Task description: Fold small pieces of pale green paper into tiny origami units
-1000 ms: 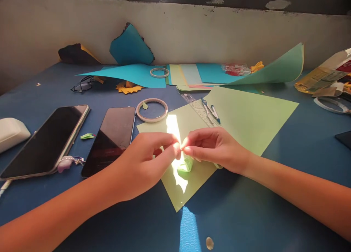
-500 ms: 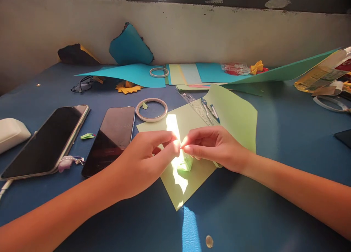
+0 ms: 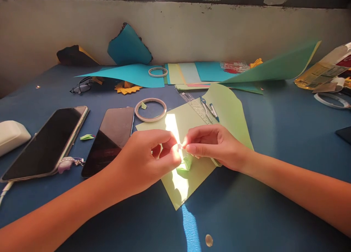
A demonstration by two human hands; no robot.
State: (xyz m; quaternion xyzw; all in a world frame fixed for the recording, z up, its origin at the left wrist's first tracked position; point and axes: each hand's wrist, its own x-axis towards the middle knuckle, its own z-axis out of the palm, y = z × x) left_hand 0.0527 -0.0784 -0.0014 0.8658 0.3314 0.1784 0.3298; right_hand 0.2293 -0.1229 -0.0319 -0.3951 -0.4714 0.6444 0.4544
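My left hand (image 3: 156,153) and my right hand (image 3: 214,146) meet over a light green paper sheet (image 3: 197,177). Thumb and fingers of each hand are pinched together, with a tiny pale bit between the fingertips, too washed out by sunlight to make out. Just beneath them a small folded piece of green paper (image 3: 185,164) lies on the sheet. Behind my right hand are a clear ruler (image 3: 196,105), a compass (image 3: 205,107) and a short pen-like piece (image 3: 214,112).
Two phones (image 3: 49,138) (image 3: 111,138) and a white case (image 3: 12,136) lie at left. A tape roll (image 3: 150,119) stands beyond my left hand. Coloured sheets (image 3: 214,73), glasses (image 3: 82,87) and a bottle (image 3: 325,71) line the back. A small oval object (image 3: 209,240) lies near the front.
My fingertips have drawn slightly apart, and the left fingers have shifted a little. At back right the large green sheet has curled up; the light green sheet's right edge has bent inward.
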